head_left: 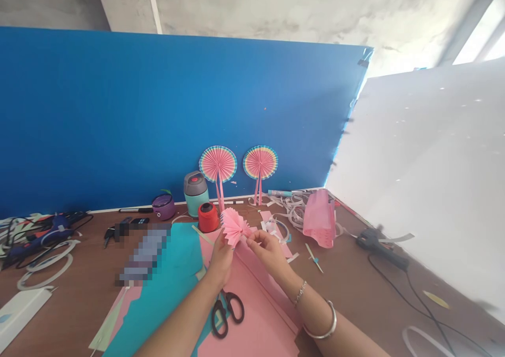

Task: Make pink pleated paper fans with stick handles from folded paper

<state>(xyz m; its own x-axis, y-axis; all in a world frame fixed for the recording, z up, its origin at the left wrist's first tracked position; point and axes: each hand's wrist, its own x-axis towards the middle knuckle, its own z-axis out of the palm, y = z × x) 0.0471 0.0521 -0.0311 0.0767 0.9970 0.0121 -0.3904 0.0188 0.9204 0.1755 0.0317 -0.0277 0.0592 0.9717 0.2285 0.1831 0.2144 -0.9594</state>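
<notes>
Pleated pink paper: we have this fanned bundle [233, 226] raised above the middle of the counter [347, 304], its zigzag edge spread up and to the left.
Left grip: our left hand [221, 257] is closed around the lower part of the bundle.
Right grip: our right hand [270, 249] has thumb and forefinger brought narrow at the bundle's right side; we cannot tell whether paper is pinched between them.
Right wrist: we wear a chain bracelet [300, 293] and a silver bangle [333, 317].
Under our hands: pink sheets [252, 328] reach toward the counter's near edge, with a teal sheet [165, 294] to their left.
Scissors: the dark handles [226, 316] lie over the sheets, just beside our left forearm; the blades are mostly hidden.
Far edge: along the blue panel [158, 110] we see a purple pot [163, 206], a turquoise flask [196, 202], a red spool [208, 217] in front of it, and two upright round fans, left [218, 163] and right [260, 162].
Far right corner: white strips [294, 210] lie tangled beside a pink packet [319, 217].
Right edge: a black glue gun [382, 246] lies near the white panel [426, 162].
</notes>
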